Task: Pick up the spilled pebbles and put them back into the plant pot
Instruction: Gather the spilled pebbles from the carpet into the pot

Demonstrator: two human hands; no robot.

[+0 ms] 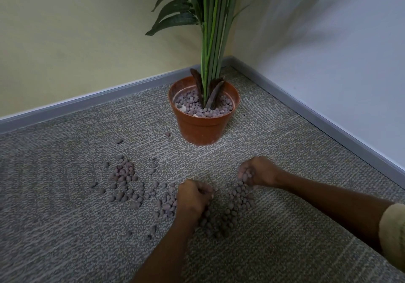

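the spilled pebbles [219, 212] lie scattered on the grey carpet [295, 206] in front of the plant pot [202, 118], with the thickest heap directly under and between the 2 hands and a looser patch [123, 180] off to the left. a few strays sit closer to the pot's left side. the pot itself stands upright in the corner, already partly filled with the same pebbles around the plant stems [211, 52].

the right hand [257, 172] is curled closed around a handful of pebbles, some showing between the fingers, and is lifted just off the heap. the left hand [194, 197] is closed in a loose fist low against the pile; it appears to be gathering pebbles, though how many it holds cannot be told.

the relation that matters: the pot lies straight ahead of both hands, slightly left of the right hand and slightly right of the left. the right hand is the nearer of the 2 and already loaded, so it looks best placed to carry its handful forward and up over the rim. the rim sits well above the carpet, so the hand must rise as well as travel, staying clear of the stems. most of the spill is yet to be collected.
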